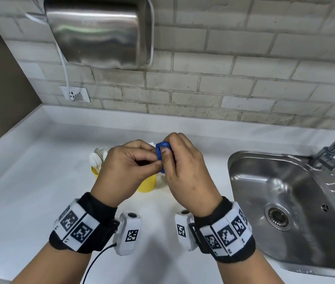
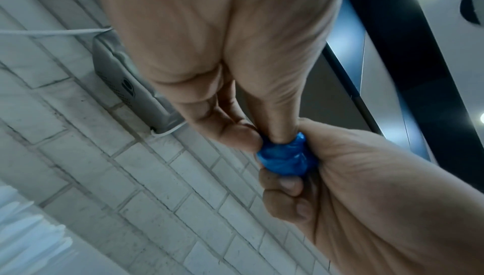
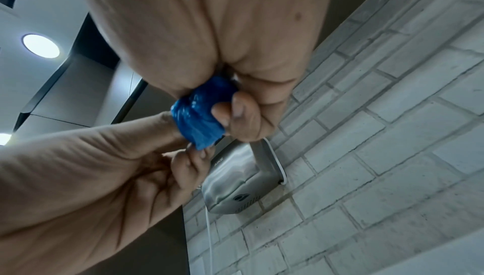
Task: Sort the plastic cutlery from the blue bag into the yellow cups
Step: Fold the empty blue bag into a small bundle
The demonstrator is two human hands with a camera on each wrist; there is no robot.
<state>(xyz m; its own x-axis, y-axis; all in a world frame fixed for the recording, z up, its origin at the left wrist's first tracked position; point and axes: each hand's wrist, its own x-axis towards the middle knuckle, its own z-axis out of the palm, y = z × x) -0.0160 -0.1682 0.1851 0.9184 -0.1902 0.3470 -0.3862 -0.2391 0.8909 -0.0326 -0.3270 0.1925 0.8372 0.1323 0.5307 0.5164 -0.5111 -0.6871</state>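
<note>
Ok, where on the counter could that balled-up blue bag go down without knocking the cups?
Bare counter lies left of the yellow cups, toward the corner wall. Another bare strip runs between the cups and the sink, and the near edge below the wrists is bare too. It is crowded under both hands, where the cups hold white cutlery.

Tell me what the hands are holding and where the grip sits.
Both hold the crumpled blue bag: right hand wraps it, left hand pinches its edge.
</note>
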